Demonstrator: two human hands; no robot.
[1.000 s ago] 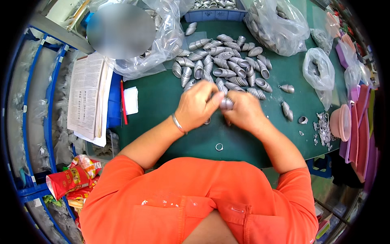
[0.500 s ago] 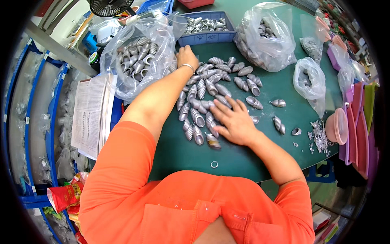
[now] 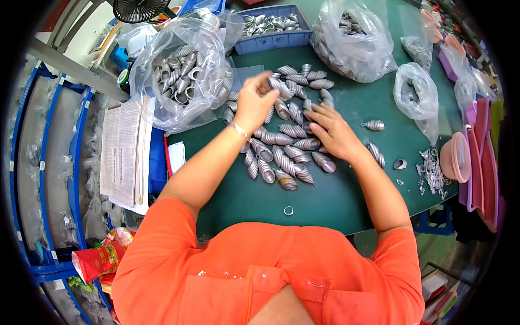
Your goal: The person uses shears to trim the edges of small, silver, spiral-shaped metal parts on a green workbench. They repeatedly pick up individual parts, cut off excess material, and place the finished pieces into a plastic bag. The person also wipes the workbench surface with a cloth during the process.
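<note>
Right forearm: comes up from the orange sleeve on the right, bare, angled inward toward the pile.
Right hand (image 3: 333, 131): palm down, fingers spread and flat on the heap of spiral metal pieces (image 3: 287, 146); it presses on them rather than closing round any one.
Left forearm: reaches further up the table, bare, with a thin bracelet (image 3: 237, 130) at the wrist.
Left hand (image 3: 255, 100): raised over the far edge of the heap, fingers curled in a narrow pinch around one spiral piece (image 3: 279, 85) at the fingertips.
Spiral metal pieces: grey, ribbed, cone-like, lying loose on the green table (image 3: 346, 189) under and between both hands; a few strays lie just right of the right hand.
Small ring (image 3: 288, 210): alone on the table, nearer the body than either hand.
Paper stack (image 3: 125, 151): printed sheets, pale, well left of the left forearm, hanging over the table edge.
Red packet (image 3: 97, 260): crumpled, low and far left, beside the blue rack.
Large clear bag (image 3: 181, 73): just left of the left hand, bulging with the same grey pieces.
Second clear bag (image 3: 352, 38): beyond the right hand, also holding grey parts.
Small clear bag (image 3: 417, 97): right of the right hand, nearly slack.
Blue tray (image 3: 276, 32): beyond the left hand, rectangular, filled with metal pieces.
Pink bowl (image 3: 455, 157): far right, at the table's rim.
Black fan (image 3: 141, 8): furthest, top left.
</note>
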